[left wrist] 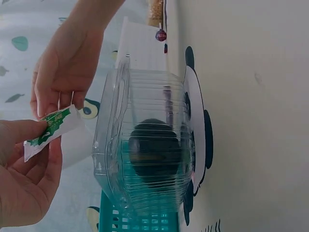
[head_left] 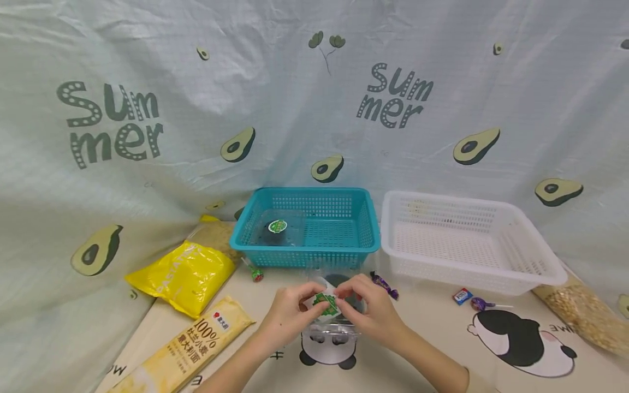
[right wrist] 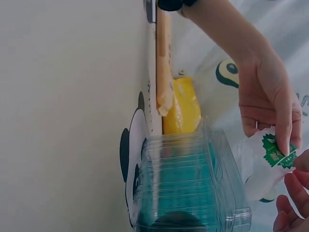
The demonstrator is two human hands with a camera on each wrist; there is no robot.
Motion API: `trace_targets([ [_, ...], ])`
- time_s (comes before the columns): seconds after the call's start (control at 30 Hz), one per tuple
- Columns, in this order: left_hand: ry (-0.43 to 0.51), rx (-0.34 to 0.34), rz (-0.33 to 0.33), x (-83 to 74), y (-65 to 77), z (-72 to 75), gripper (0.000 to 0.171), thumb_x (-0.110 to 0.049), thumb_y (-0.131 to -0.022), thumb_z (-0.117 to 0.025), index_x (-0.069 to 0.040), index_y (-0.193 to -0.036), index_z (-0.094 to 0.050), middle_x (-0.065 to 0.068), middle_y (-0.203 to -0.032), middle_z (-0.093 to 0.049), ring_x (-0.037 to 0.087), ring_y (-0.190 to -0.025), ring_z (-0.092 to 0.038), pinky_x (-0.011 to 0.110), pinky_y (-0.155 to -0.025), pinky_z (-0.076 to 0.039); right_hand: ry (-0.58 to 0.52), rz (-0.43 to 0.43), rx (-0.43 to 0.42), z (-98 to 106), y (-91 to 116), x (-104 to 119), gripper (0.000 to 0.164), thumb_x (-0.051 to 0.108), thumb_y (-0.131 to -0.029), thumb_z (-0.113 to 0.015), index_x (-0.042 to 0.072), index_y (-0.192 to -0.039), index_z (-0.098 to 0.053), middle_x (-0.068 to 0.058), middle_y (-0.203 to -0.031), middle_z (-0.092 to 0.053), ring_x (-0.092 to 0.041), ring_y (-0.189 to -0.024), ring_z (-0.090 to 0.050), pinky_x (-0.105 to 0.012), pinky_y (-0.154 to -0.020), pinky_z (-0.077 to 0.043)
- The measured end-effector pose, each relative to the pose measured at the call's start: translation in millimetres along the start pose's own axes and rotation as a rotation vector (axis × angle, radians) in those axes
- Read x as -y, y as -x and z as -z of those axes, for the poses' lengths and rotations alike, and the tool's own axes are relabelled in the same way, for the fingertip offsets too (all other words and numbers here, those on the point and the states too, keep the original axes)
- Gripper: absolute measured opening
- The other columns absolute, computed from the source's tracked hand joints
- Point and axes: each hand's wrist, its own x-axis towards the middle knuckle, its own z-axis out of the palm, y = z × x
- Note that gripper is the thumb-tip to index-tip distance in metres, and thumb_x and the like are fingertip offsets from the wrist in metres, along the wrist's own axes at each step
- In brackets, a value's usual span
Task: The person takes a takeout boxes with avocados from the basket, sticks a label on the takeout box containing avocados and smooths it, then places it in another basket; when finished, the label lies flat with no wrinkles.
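A clear plastic clamshell box [head_left: 330, 326] stands on the table near the front edge, with a dark round fruit [left wrist: 153, 153] inside. Just above the box, both hands hold a small white sticker with green print [head_left: 325, 303]. My left hand [head_left: 308, 301] pinches its left end between thumb and fingers. My right hand [head_left: 346, 298] pinches the other end. In the left wrist view the sticker [left wrist: 52, 129] hangs free of the box [left wrist: 145, 121]. The right wrist view shows the sticker [right wrist: 268, 157] beside the box [right wrist: 188, 183].
A teal basket [head_left: 366, 229] behind the hands holds another clear box with a green sticker [head_left: 277, 226]. To its right stands a white basket [head_left: 535, 262]. A yellow bag [head_left: 184, 275] and a pasta packet [head_left: 191, 341] lie left. Wrapped sweets [head_left: 384, 284] and a lollipop [head_left: 479, 303] lie nearby.
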Motion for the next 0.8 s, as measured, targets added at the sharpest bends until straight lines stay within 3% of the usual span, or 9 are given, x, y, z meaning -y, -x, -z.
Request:
trace_targets([
  [0.2, 0.032, 0.001, 0.011, 1.0, 2.0, 1.9, 0.014, -0.020, -0.080, -0.065, -0.014, -0.092, -0.065, -0.001, -0.084, -0.068, 0.002, -0.059, -0.057, 0.018, -0.055, -0.049, -0.032, -0.070, 0.027, 1, 2, 2, 0.009, 0.006, -0.079, -0.064, 0.012, -0.082, -0.059, 0.006, -0.072, -0.057, -0.007, -0.064, -0.047, -0.023, -0.051, -0.041],
  [0.4, 0.121, -0.006, 0.107, 7.1, 6.5, 12.8, 0.019, -0.024, -0.082, -0.063, -0.013, -0.097, -0.063, 0.002, -0.086, -0.067, 0.009, -0.071, -0.062, 0.020, -0.065, -0.051, -0.021, -0.228, 0.021, 4, 4, -2, 0.014, -0.002, -0.076, -0.065, 0.010, -0.078, -0.059, 0.006, -0.068, -0.053, -0.005, -0.062, -0.045, -0.023, -0.050, -0.041],
  [0.5, 0.178, -0.013, 0.134, 8.1, 7.4, 18.3, 0.015, -0.021, -0.082, -0.062, -0.011, -0.094, -0.064, 0.002, -0.083, -0.067, 0.017, -0.074, -0.063, 0.022, -0.066, -0.051, -0.017, -0.296, 0.036, 5, 6, -3, 0.012, 0.004, -0.078, -0.065, 0.014, -0.079, -0.058, 0.010, -0.068, -0.051, -0.004, -0.063, -0.045, -0.021, -0.052, -0.042],
  [0.6, 0.194, -0.004, 0.144, 7.8, 7.5, 20.2, 0.013, -0.020, -0.083, -0.062, -0.010, -0.092, -0.064, 0.002, -0.083, -0.067, 0.020, -0.073, -0.062, 0.022, -0.065, -0.051, -0.028, -0.309, 0.060, 5, 7, -4, 0.008, 0.010, -0.081, -0.063, 0.016, -0.080, -0.058, 0.011, -0.070, -0.051, -0.003, -0.064, -0.046, -0.020, -0.053, -0.042],
  [0.8, 0.115, -0.004, 0.160, 8.0, 8.0, 18.2, 0.009, -0.019, -0.084, -0.061, -0.011, -0.086, -0.065, -0.002, -0.079, -0.065, 0.009, -0.069, -0.059, 0.020, -0.064, -0.050, -0.031, -0.301, 0.095, 2, 7, -1, 0.008, 0.015, -0.084, -0.060, 0.019, -0.081, -0.055, 0.012, -0.072, -0.047, -0.003, -0.066, -0.043, -0.021, -0.053, -0.042],
])
